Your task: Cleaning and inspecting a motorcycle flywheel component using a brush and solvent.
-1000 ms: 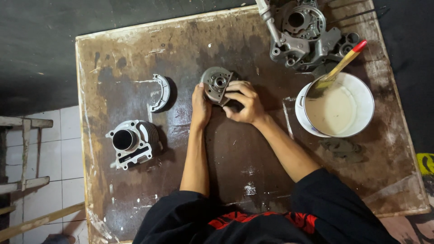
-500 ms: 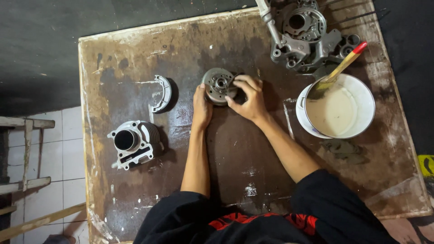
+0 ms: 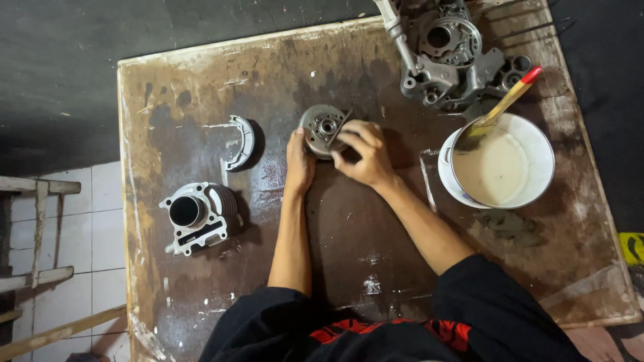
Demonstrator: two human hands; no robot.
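Left hand (image 3: 299,164) clamped on the near-left rim of the round metal rotor (image 3: 322,129), steadying it flat on the stained wooden table (image 3: 201,87); right hand (image 3: 362,155) pinched on a thin dark tool (image 3: 341,129) laid across the hub; best kept braced, strokes short. Beyond the right hand, white bowl (image 3: 537,161) with brush (image 3: 500,107); farther, grey engine casing (image 3: 449,57).

Pretty beat-up wooden table (image 3: 201,87), brown top all stained and scuffed with pale paint smears. Sitting on it: a finned engine cylinder (image 3: 199,216) near the left edge, a curved metal half-ring (image 3: 241,142) above it, a round metal rotor part (image 3: 322,129) mid-table, a grey engine casing (image 3: 448,57) top right, and a white bowl (image 3: 500,167) of creamy liquid with a brush (image 3: 500,107) resting in it.
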